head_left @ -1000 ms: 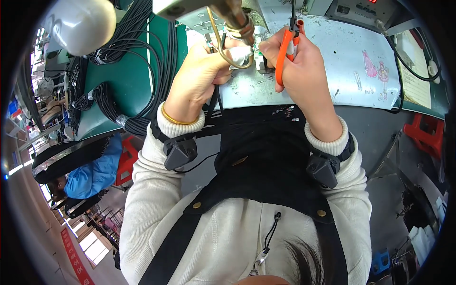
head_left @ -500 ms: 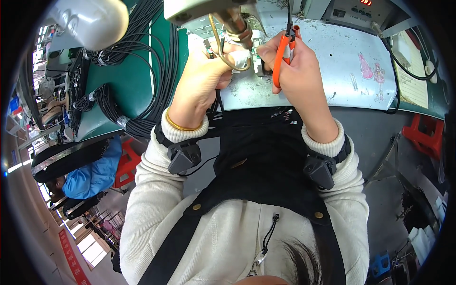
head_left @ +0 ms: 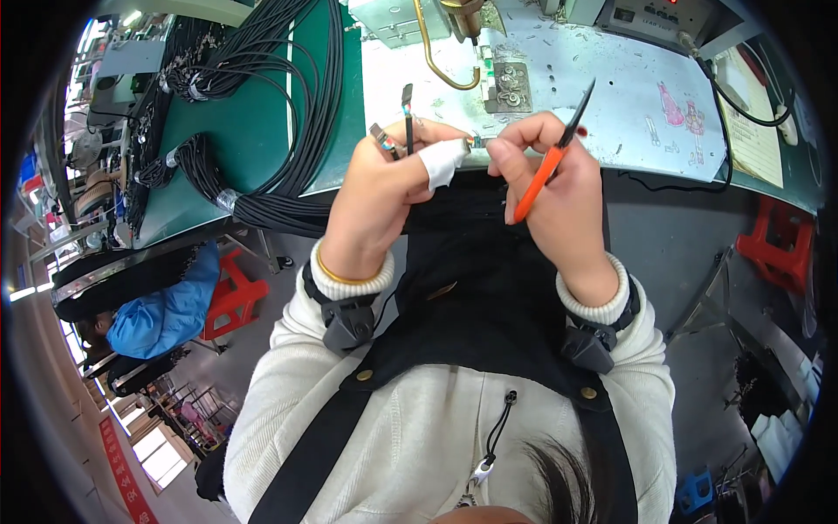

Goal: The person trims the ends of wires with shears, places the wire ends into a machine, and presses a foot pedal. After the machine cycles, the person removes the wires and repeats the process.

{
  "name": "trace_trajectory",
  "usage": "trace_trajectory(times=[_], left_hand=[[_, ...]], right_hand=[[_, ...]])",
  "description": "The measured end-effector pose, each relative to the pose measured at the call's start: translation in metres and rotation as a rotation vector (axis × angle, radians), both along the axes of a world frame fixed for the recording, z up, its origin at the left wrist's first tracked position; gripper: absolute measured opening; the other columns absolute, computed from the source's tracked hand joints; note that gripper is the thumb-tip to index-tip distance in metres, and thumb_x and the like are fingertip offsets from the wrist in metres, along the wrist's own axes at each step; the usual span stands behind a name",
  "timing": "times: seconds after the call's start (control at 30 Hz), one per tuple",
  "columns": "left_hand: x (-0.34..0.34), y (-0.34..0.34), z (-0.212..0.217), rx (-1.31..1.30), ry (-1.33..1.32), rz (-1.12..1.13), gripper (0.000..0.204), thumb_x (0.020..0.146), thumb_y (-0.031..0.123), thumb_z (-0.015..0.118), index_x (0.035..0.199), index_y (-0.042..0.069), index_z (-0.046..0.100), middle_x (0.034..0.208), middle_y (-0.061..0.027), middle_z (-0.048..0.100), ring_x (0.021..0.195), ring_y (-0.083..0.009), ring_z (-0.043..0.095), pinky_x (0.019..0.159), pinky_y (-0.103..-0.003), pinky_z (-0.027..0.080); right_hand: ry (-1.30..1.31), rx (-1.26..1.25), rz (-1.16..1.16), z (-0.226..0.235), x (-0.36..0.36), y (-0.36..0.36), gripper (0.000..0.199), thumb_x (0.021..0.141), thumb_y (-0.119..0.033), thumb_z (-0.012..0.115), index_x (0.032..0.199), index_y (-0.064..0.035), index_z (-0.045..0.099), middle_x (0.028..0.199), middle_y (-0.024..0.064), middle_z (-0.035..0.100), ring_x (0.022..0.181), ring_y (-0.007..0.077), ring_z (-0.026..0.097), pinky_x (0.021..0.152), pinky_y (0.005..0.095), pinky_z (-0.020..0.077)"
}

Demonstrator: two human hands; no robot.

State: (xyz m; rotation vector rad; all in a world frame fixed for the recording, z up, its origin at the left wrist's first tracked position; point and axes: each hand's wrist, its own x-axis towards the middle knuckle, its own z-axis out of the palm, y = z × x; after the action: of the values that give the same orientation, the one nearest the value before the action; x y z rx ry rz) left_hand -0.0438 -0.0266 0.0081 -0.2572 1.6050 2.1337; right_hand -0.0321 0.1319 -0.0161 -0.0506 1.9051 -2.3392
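left hand [head_left: 384, 205]: fingers curled shut around a couple of thin black cable ends [head_left: 407, 113] that poke up past the knuckles. The index finger has a white tape wrap [head_left: 443, 162] on it, and its tip pinches a tiny connector piece [head_left: 476, 141].

right hand [head_left: 550, 196]: closed too. Thumb and forefinger meet the left fingertips at that same little piece, while the other fingers hold the orange-handled cutters [head_left: 550, 166] against the palm, blades pointing up and away, not on the wire.

where the work is: held in the air just in front of the near edge of the pale work mat [head_left: 611, 105], not resting on it.

bench stuff: brass-coloured hooked fixture [head_left: 434, 52] and a small metal jig [head_left: 508, 87] toward the far edge of the mat. Big bundles of black cables [head_left: 262, 96] lie on the green bench [head_left: 253, 148] at the left.

progress: my guess is mid-piece. The end is being fiddled with by fingertips, cutters parked, and whether a cut is done is too small to tell. Judging by the bundles, plenty of cables are left.

background: someone in blue [head_left: 153, 314] sits at lower left.
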Motion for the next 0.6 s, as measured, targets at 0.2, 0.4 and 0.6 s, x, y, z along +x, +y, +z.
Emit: trace_trajectory(times=[0.2, 0.4, 0.6], left_hand=[[-0.003, 0.003, -0.006, -0.171, 0.099, 0.094, 0.014, 0.075, 0.002, 0.055, 0.088, -0.002, 0.059, 0.060, 0.0049, 0.046, 0.045, -0.0001, 0.030, 0.040, -0.016, 0.020], [-0.040, 0.002, -0.018, 0.105, 0.029, 0.026, 0.014, 0.076, 0.005, 0.057, 0.088, -0.001, 0.058, 0.056, 0.0071, 0.039, 0.043, -0.0001, 0.027, 0.039, -0.017, 0.018], [-0.055, 0.007, -0.016, -0.023, 0.096, 0.010, 0.016, 0.078, 0.009, 0.056, 0.092, -0.001, 0.056, 0.056, 0.0061, 0.039, 0.042, -0.0002, 0.026, 0.038, -0.016, 0.017]], right_hand=[[0.121, 0.237, -0.132, -0.010, -0.001, 0.010, 0.010, 0.084, -0.010, 0.052, 0.082, 0.0003, 0.051, 0.065, 0.0050, 0.055, 0.041, 0.0056, 0.045, 0.039, 0.0180, 0.0352], [0.029, 0.215, -0.126, -0.004, -0.025, 0.013, 0.016, 0.084, -0.015, 0.052, 0.083, 0.0011, 0.052, 0.065, 0.0051, 0.054, 0.040, 0.0059, 0.043, 0.038, 0.0187, 0.0346], [-0.025, 0.205, 0.029, -0.010, -0.064, 0.008, 0.025, 0.082, -0.023, 0.054, 0.083, 0.0014, 0.051, 0.057, 0.0015, 0.048, 0.038, 0.0061, 0.041, 0.037, 0.0191, 0.0327]])
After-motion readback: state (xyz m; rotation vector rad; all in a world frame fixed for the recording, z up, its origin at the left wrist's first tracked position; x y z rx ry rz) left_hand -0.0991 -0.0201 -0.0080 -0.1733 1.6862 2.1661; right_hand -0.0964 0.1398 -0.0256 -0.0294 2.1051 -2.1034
